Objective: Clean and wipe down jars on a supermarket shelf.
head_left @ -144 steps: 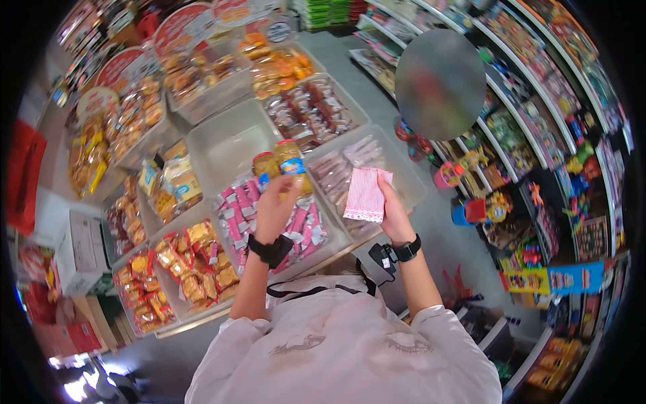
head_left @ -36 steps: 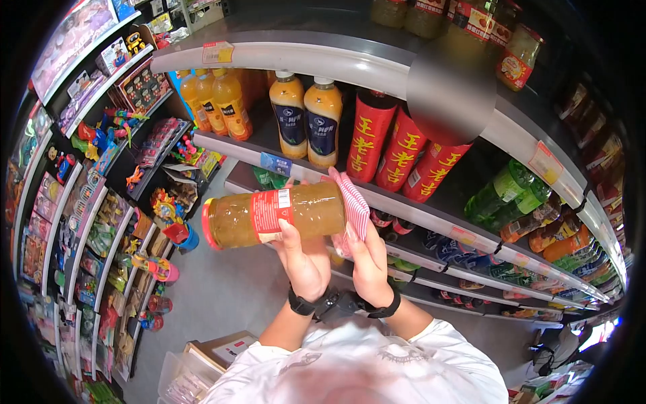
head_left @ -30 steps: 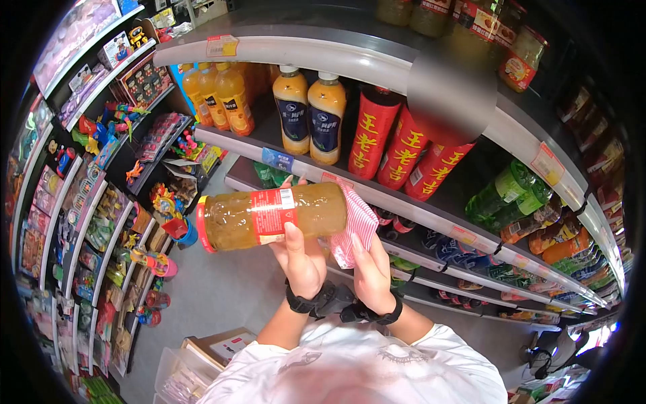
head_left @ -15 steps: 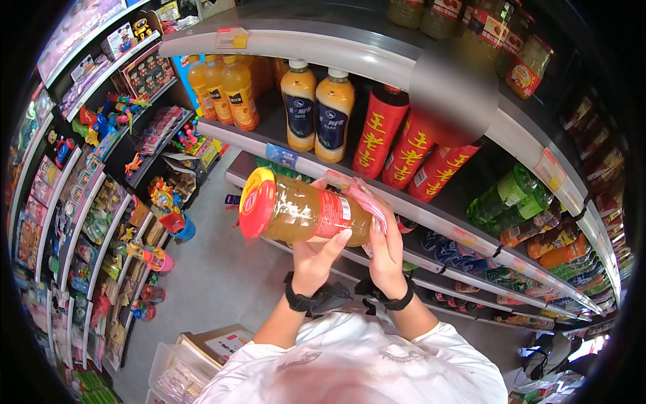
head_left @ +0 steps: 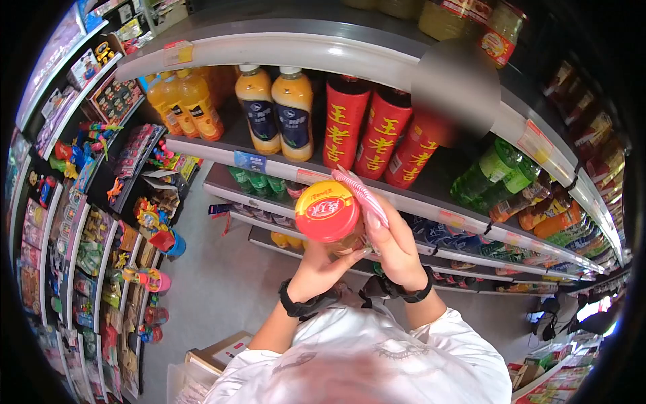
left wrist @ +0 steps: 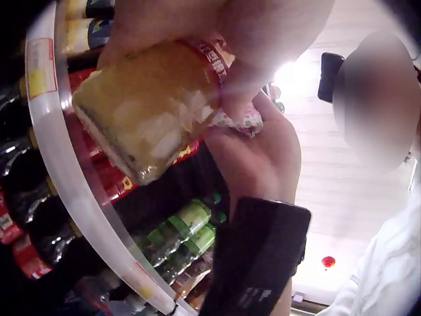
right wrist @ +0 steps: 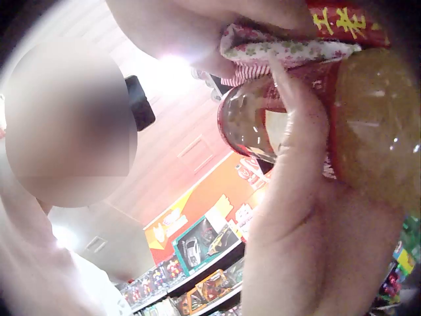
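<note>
My left hand [head_left: 319,273] grips a glass jar of amber contents, its red and yellow lid [head_left: 328,209] facing up at the head camera. In the right wrist view, the left thumb lies across the red label of the jar [right wrist: 368,118]. My right hand [head_left: 397,246] holds a flat pink-and-white striped cloth [head_left: 363,195] against the side of the jar. A floral border [right wrist: 289,49] shows on the cloth in the right wrist view. The jar's base end [left wrist: 145,112] is turned to the left wrist camera. Most of the right fingers are hidden behind the cloth.
A drinks shelf [head_left: 269,165] runs just ahead, with orange bottles [head_left: 293,111], red cylinders [head_left: 346,121] and green bottles [head_left: 488,172]. More jars [head_left: 451,20] stand on the shelf above. Toy racks [head_left: 87,249] are at the left, a box [head_left: 222,353] on the floor below.
Earlier, the left hand reached toward jars over food bins while the right held the striped cloth. Over the last second, the jar has swung from lying sideways to lid up.
</note>
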Motion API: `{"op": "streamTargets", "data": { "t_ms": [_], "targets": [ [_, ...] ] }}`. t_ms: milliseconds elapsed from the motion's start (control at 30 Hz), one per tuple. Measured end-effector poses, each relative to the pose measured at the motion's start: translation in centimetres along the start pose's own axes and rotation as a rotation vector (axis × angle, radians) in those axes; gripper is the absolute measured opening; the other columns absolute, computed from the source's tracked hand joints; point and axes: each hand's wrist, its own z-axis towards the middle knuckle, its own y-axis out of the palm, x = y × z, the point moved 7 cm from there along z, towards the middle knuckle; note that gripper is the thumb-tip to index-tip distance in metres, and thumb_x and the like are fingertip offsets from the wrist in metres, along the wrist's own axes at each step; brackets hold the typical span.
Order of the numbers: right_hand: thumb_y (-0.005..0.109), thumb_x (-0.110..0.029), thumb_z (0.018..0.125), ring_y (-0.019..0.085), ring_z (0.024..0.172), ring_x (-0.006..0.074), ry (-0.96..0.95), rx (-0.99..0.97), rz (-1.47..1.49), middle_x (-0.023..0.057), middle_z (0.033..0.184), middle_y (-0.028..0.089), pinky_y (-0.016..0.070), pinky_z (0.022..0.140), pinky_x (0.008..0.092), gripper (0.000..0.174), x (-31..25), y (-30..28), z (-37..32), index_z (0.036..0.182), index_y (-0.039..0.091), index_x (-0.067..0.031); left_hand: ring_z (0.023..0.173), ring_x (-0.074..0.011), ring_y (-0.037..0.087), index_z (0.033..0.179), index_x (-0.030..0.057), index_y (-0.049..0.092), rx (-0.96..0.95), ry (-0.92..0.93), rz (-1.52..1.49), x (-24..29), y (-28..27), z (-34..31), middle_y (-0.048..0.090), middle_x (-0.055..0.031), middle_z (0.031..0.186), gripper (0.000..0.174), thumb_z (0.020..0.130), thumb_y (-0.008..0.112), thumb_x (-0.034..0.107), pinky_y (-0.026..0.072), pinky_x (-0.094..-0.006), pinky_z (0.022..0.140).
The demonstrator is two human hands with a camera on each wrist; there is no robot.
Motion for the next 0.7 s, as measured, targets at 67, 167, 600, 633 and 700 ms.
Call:
{"op": "streamTargets", "data": {
  "t_ms": [67,167,600,633,700],
  "targets": [
    [0.041,-0.017,0.097,0.038,0.13,0.0291,-0.069,-0.048,-0.112,0.0172,0.139,0.041,0.0258,0.108,0.0378,0.041,-0.1,0.0,-0.2,0.134,0.041,0.0015,0.104,-0.0159,0.054,0.124,0.0004,0.044,0.036,0.011,-0.073,0.6,0.2,0.1,0.054,-0.0077,0.117,0.049,0.082,0.069,0.008,0.0424,-0.0317,0.092],
    [0.043,-0.014,0.094,0.034,0.133,0.0359,-0.238,-0.128,-0.354,0.0176,0.142,0.038,0.0247,0.109,0.044,0.042,-0.4,0.2,-0.7,0.134,0.042,-0.0001,0.103,-0.016,0.054,0.122,0.0021,0.046,0.297,0.164,-0.222,1.4,-1.0,-0.2,0.055,-0.0064,0.114,0.046,0.083,0.068,0.011,0.0406,-0.0316,0.094],
    [0.047,-0.01,0.09,0.026,0.136,0.0372,-0.37,-0.446,-0.232,0.0122,0.139,0.044,0.0211,0.11,0.0496,0.037,-1.3,1.2,-0.4,0.126,0.052,-0.0037,0.119,-0.0275,0.05,0.133,0.0049,0.04,0.302,-0.014,-0.879,-1.8,-2.1,-0.4,0.049,-0.0148,0.131,0.051,0.097,0.038,0.04,0.0392,-0.0424,0.101],
    [0.045,-0.012,0.092,0.026,0.137,0.0366,-0.382,-0.46,-0.25,0.0115,0.139,0.044,0.0199,0.11,0.0494,0.036,-1.1,1.6,0.2,0.127,0.051,-0.0041,0.118,-0.0273,0.05,0.133,0.0051,0.041,0.286,-0.043,-0.934,-1.8,-2.0,-0.6,0.05,-0.0146,0.13,0.049,0.098,0.036,0.039,0.04,-0.0421,0.1],
    [0.042,-0.014,0.094,0.027,0.136,0.0355,-0.43,-0.441,-0.388,0.0102,0.139,0.044,0.0189,0.111,0.0485,0.036,-0.5,1.9,1.7,0.129,0.051,-0.0056,0.116,-0.0269,0.052,0.132,0.0057,0.043,0.232,-0.079,-1.03,-1.7,-1.6,-0.8,0.051,-0.0137,0.129,0.049,0.098,0.033,0.039,0.0413,-0.0418,0.099]
  ]
}}
